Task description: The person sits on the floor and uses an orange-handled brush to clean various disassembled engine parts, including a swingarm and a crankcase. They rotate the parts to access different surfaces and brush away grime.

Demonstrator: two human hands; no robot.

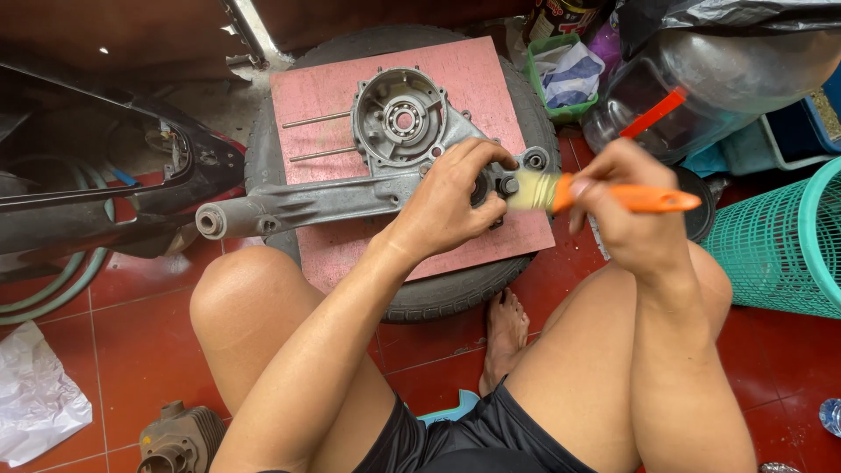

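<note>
Head view only. Casing (350,188), grey cast metal with a round housing and a long arm, lies on a pink board (473,79), which rests flat on a tyre (438,293) on the red tile floor (140,333). Two thin studs (317,119) stick out from the housing towards the left of frame.

Left hand (447,206): palm down on the casing's right end, fingers curled over the edge near a small shaft; grip closed on the casing, steadying it.

Right hand (626,215): grip closed around the orange handle of a brush (604,194). Bristles pale, blurred, touching the casing just beside my left fingertips.

My bare knees flank the tyre; one foot (506,337) rests on the floor against it.

Surroundings: green mesh basket (780,245) at right, clear plastic jug (701,88) behind the brush, small green tray (561,74) with rags, black scooter panel (105,166) at left, white crumpled bag (35,398) lower left, a cylinder (180,438) beside it.
</note>
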